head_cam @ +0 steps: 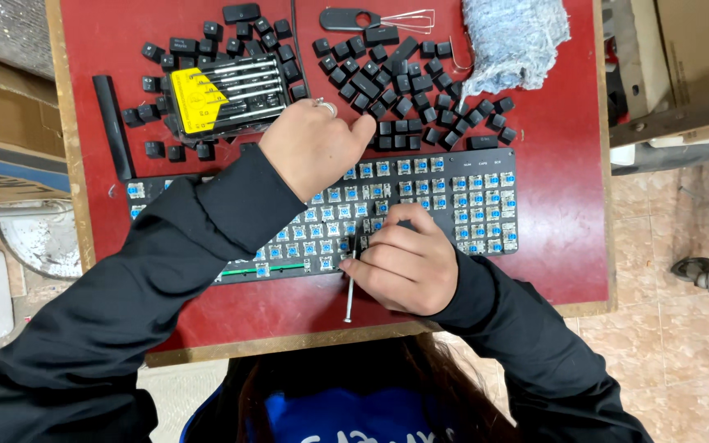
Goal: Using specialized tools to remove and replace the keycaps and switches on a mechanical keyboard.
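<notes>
A black keyboard [478, 205] with its keycaps off, blue switches showing, lies across the red table [568, 246]. My right hand [408, 262] rests on its lower middle and grips a thin metal screwdriver [349, 295] whose shaft points toward me. My left hand [317, 148], a ring on one finger, rests fisted on the keyboard's top edge, beside the loose black keycaps [404, 82]. Whether it holds anything is hidden.
A screwdriver set in a clear case with a yellow card [223, 98] lies among keycaps at the back left. A long black spacebar cap [113, 123], a keycap puller [379, 20] and a grey-blue cloth [510, 37] lie on the table. Cardboard boxes stand on both sides.
</notes>
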